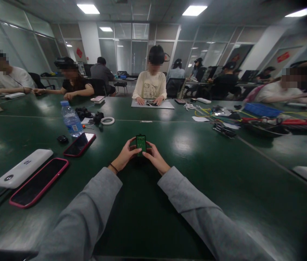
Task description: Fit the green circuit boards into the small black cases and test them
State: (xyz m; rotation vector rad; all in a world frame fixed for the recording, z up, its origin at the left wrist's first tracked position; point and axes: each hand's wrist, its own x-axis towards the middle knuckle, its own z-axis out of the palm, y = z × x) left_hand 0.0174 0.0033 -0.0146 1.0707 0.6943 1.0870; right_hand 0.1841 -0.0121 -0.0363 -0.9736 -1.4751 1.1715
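Both hands meet over the middle of the dark green glossy bench (224, 188), holding between them a small green rectangular circuit board (141, 143) with dark edges. The left hand (125, 155) curls in from eight o'clock of the board, thumb and fingertips pinching its left edge; the right hand (155, 156) comes from four o'clock and pinches the right edge the same way. The board stands upright, its face toward the camera, just above the bench surface.

The step in hand looks like close inspection or steadying of the board. Any further move would call for a firm grip by one hand so that the other could let go without the board tipping.

At ten o'clock from the hands lies a red-cased smartphone (79, 144), screen dark, and beyond it a clear plastic water bottle (71, 119) with a blue cap. Toward eight o'clock sit a pink-cased smartphone (39, 182) and, touching it or just beside it, a white oblong power bank (23, 168). Other people work at twelve o'clock, well apart.
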